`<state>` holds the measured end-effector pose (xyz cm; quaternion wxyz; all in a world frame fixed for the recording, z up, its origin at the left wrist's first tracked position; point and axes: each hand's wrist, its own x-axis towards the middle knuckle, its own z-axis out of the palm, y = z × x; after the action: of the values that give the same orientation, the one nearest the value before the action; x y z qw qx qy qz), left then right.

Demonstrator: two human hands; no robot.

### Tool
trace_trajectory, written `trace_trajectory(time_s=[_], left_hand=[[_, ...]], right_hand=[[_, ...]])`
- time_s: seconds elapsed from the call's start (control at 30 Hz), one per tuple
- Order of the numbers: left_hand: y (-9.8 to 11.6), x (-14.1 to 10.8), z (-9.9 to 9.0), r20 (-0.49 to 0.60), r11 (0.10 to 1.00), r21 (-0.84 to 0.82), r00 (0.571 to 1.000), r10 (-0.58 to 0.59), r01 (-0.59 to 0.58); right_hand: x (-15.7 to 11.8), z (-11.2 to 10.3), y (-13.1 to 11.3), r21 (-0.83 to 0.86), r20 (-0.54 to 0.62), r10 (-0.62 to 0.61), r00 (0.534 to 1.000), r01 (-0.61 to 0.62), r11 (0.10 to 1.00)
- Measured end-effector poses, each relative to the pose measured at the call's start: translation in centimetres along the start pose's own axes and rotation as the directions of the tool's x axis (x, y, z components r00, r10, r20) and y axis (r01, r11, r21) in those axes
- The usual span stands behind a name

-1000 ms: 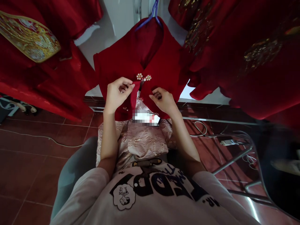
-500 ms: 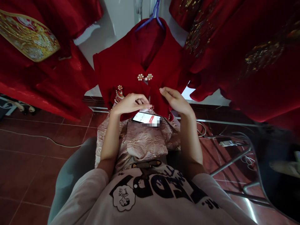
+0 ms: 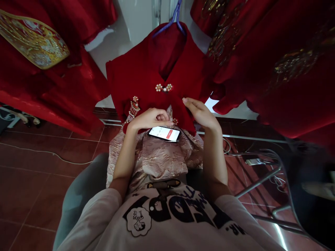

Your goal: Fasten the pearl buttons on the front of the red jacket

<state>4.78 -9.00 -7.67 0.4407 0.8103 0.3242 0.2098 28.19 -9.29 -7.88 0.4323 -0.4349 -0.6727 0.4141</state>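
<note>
With the flower clasp (image 3: 163,88) at 12 o'clock fastened, the red jacket (image 3: 146,75) hem is being pinched by the curled left hand (image 3: 149,119), while its front panel is being pressed by the open-fingered right hand (image 3: 200,113), lower front not yet closed.

Bold dark letters are running across the white T-shirt (image 3: 167,223), seen upside down and not readable; the phone (image 3: 164,133) screen's print is showing too small.

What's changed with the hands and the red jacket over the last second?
The left hand let go of the front flap it had lifted near the flower clasp and dropped to the hem of the red jacket. That uncovered the tassel brooch. The right hand moved up and rightward along the other front edge. The phone on the lap and the hanger stayed put.
</note>
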Motion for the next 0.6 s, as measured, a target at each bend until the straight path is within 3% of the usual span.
trace_trajectory(time_s=[0.23, 0.43, 0.6], left_hand=[[-0.3, 0.1, 0.2, -0.053, 1.0, 0.002, 0.998, -0.019, 0.019], [0.8, 0.5, 0.8, -0.085, 0.998, -0.041, 0.996, 0.034, -0.038], [1.5, 0.1, 0.5, -0.02, 0.992, -0.104, 0.997, 0.076, -0.078]], right_hand=[[0.0, 0.1, -0.2, 0.018, 0.001, 0.015, 1.0, -0.015, 1.0], [-0.1, 0.2, -0.8, 0.032, 0.02, 0.021, 1.0, -0.022, 0.999], [0.0, 0.2, -1.1, 0.039, 0.025, 0.009, 1.0, -0.01, 0.999]])
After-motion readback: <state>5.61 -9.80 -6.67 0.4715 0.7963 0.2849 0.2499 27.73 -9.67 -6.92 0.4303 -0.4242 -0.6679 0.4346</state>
